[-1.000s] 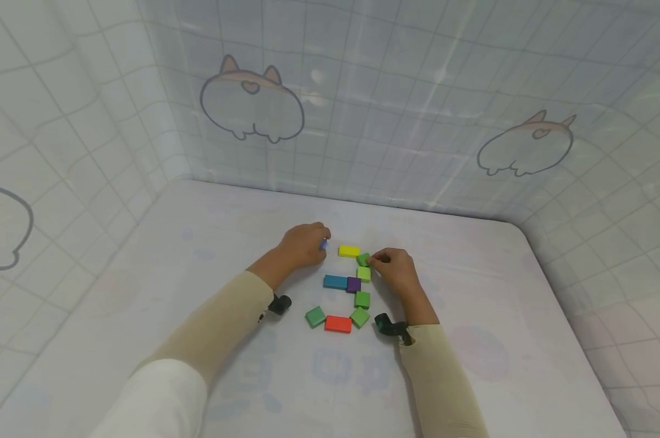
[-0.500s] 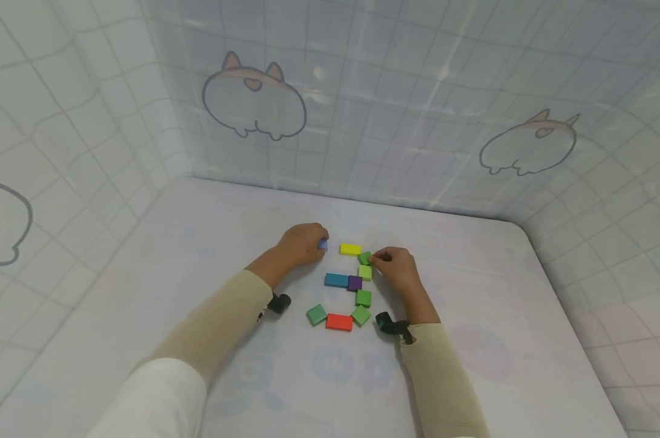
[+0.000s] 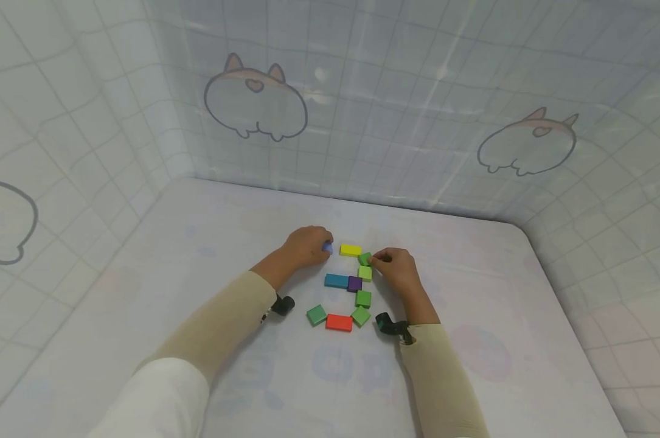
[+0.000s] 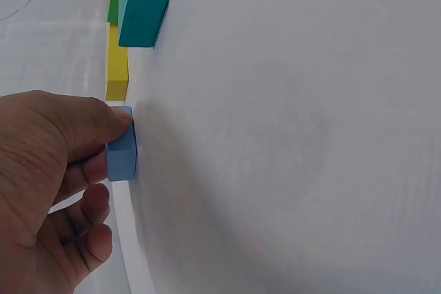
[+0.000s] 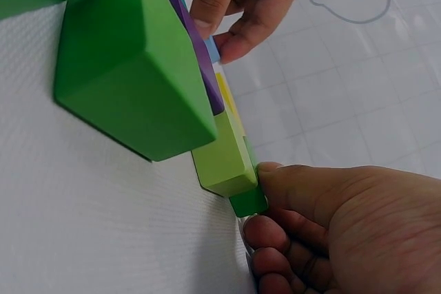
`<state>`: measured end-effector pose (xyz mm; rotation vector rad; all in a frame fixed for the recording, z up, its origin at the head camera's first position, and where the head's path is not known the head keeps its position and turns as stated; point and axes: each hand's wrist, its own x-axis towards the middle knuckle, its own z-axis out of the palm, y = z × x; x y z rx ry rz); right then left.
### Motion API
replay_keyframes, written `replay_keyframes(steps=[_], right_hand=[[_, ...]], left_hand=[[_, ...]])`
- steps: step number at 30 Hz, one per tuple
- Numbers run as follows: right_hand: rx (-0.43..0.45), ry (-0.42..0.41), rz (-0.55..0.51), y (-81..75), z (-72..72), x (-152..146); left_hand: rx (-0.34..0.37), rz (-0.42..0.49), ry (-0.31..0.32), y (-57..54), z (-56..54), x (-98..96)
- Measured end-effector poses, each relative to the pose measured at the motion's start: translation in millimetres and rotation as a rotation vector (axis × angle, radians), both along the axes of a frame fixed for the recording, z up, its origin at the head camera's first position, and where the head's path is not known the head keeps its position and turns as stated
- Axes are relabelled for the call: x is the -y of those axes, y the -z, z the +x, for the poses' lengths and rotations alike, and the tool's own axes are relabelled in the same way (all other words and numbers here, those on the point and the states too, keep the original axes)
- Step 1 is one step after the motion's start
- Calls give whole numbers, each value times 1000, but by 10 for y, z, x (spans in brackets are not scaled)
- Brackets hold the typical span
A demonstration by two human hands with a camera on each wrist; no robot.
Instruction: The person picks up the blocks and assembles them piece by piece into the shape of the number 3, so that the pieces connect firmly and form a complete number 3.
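Note:
My left hand [image 3: 308, 246] pinches a small light blue block [image 4: 122, 153] between thumb and finger, just left of the yellow block [image 3: 350, 250]. In the left wrist view the light blue block stands low at the white surface, a narrow gap from the yellow one. My right hand [image 3: 398, 269] holds thumb and finger at a green block [image 3: 365, 259], whose corner sits by the yellow block's right end. Below it come a lime block [image 3: 365, 274], a purple block [image 3: 354, 284] and a blue block [image 3: 336, 280]. My right palm is hidden in the head view.
Lower in the figure lie a green block [image 3: 364, 298], a tilted green block [image 3: 361, 316], a red block [image 3: 339, 323] and a darker green block [image 3: 316, 315]. A soft grid-patterned wall [image 3: 384, 152] rises behind the white surface [image 3: 242, 377].
My left hand has shifted slightly right with the light blue block, closer to the yellow one. The right hand stays at the green block, and the row of blocks keeps its layout.

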<state>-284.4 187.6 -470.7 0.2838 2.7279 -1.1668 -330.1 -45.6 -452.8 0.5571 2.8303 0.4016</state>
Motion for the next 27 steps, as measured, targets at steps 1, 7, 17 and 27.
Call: replay_keyframes(steps=[1, 7, 17, 27], right_hand=[[0, 1, -1, 2, 1, 1], [-2, -3, -15, 13, 5, 8], [2, 1, -21, 24, -4, -14], [-7, -4, -16, 27, -19, -27]], left_hand=[[-3, 0, 0, -1, 5, -8], [-23, -7, -10, 13, 30, -40], [-55, -6, -25, 39, 45, -85], [-57, -7, -45, -11, 65, -125]])
